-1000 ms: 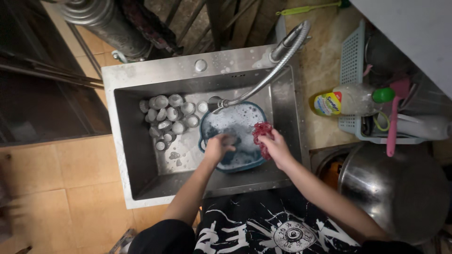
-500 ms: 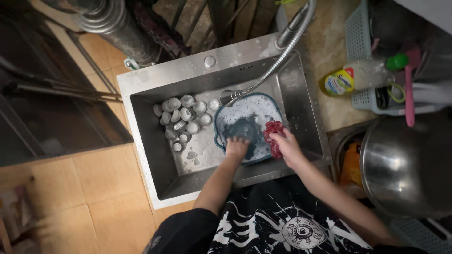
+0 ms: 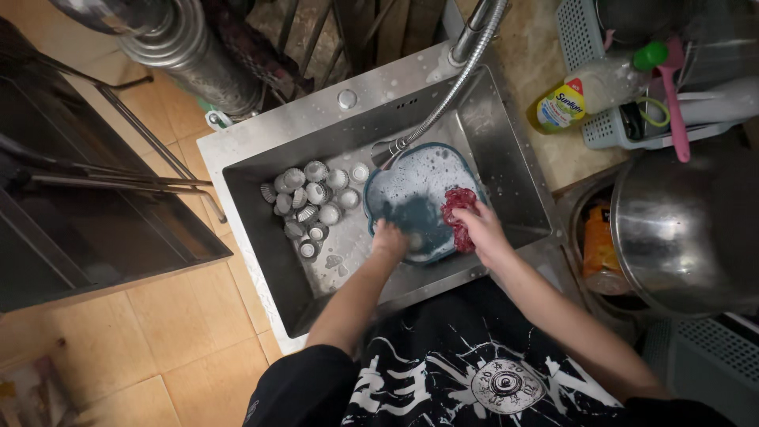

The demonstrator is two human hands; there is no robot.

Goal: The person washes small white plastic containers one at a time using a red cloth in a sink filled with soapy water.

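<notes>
Soapy blue basin (image 3: 423,198), low in the steel sink (image 3: 506,150), is gripped at its near rim by the left hand (image 3: 389,239) while the right hand (image 3: 482,231) clamps a red scourer (image 3: 458,215) just inside; suds could let the rim slip onto small metal moulds (image 3: 312,202) beside the grip.

Both forearms bare, angled forward and inward. Left hand (image 3: 389,238) curled, knuckles up, grip closed. Right hand (image 3: 482,229) fingers bent, pressing down.

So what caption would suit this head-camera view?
Both hands in a steel sink: left hand steadies a soapy blue basin, right hand presses a red scrubber on it.
</notes>
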